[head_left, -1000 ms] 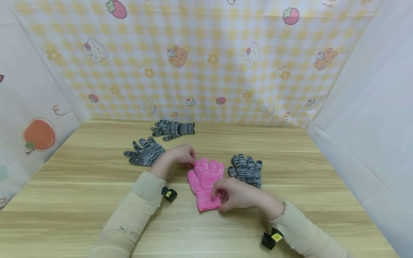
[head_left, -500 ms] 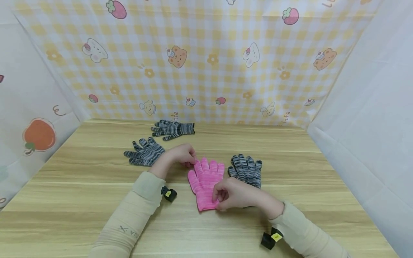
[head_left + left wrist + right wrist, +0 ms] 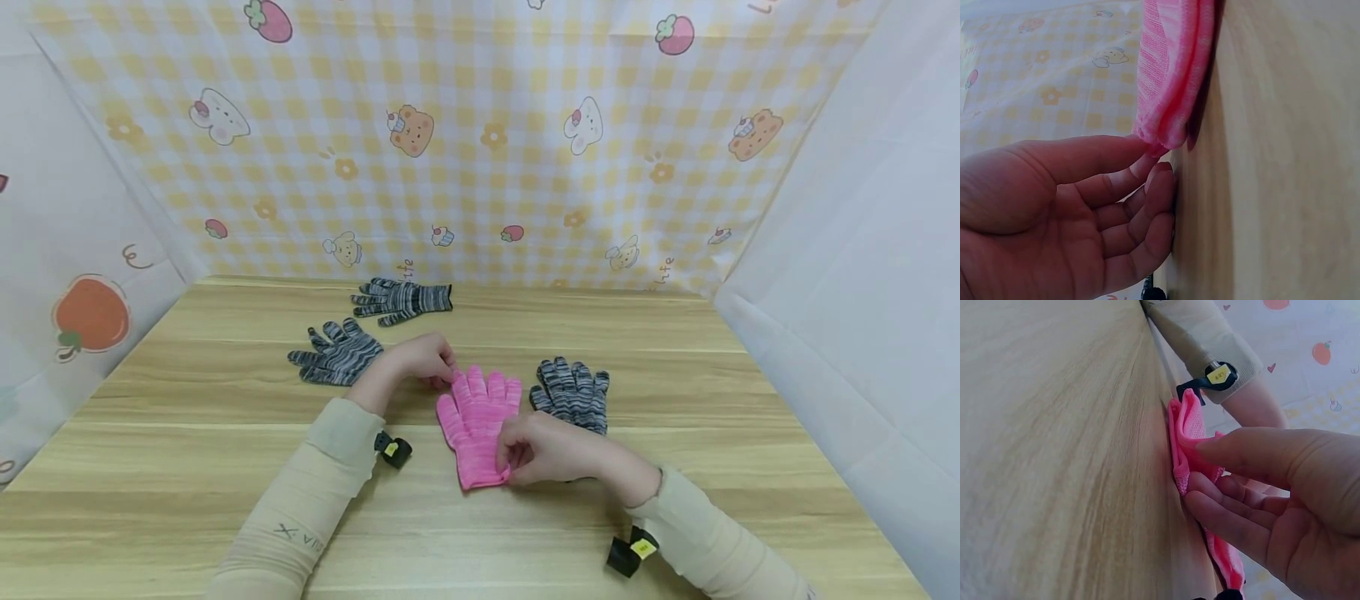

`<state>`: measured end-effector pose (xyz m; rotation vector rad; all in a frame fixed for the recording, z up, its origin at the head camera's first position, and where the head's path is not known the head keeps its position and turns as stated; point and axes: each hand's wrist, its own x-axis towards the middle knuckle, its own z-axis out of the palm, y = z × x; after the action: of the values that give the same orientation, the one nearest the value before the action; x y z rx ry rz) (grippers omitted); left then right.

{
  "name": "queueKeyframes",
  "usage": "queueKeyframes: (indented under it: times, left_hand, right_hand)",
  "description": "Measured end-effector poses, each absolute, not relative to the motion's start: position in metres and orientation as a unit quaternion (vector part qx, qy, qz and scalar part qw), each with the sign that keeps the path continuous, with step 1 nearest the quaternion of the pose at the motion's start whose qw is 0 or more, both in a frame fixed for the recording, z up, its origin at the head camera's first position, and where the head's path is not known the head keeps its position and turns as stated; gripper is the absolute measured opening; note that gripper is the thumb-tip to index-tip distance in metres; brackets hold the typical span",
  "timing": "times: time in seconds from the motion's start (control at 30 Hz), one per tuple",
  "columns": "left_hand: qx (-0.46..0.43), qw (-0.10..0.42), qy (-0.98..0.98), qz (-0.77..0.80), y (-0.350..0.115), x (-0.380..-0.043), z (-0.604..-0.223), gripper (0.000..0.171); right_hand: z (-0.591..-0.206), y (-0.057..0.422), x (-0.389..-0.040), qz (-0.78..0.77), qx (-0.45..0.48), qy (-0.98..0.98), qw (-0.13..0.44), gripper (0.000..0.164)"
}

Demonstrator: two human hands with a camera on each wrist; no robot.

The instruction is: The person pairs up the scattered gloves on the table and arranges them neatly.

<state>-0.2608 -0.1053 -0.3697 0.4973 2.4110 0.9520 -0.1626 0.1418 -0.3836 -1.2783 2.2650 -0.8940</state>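
Note:
A pink knit glove point(image 3: 480, 425) lies flat at mid-table, its fingers away from me and its cuff toward me. My left hand point(image 3: 423, 360) pinches the tip of one glove finger between thumb and index finger; the left wrist view shows the pink fabric point(image 3: 1172, 75) ending at those fingertips. At the right corner of the cuff, my right hand point(image 3: 547, 450) pinches the edge. In the right wrist view the cuff point(image 3: 1188, 434) stands slightly apart in layers, with the thumb on the upper one. Partly behind the right hand lies a grey-black striped glove point(image 3: 573, 396).
Two more grey-black striped gloves lie at the back left: one point(image 3: 337, 354) partly behind the left forearm, another point(image 3: 405, 300) near the back cloth point(image 3: 480, 167). Wooden tabletop point(image 3: 675, 375) surrounds them. White cloth walls point(image 3: 840, 250) stand at both sides.
My right hand has shifted slightly left along the cuff and now pinches its edge, lifting the corner a little. The left hand stays at the glove's fingertip.

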Motion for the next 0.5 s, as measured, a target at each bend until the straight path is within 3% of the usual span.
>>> queueKeyframes:
  times: [0.5]
  left_hand:
    - [0.174, 0.241, 0.886, 0.355, -0.1013, -0.2637, -0.3706, 0.013]
  right_hand:
    - [-0.3826, 0.1389, -0.1612, -0.302, -0.469, 0.809, 0.184, 0.009]
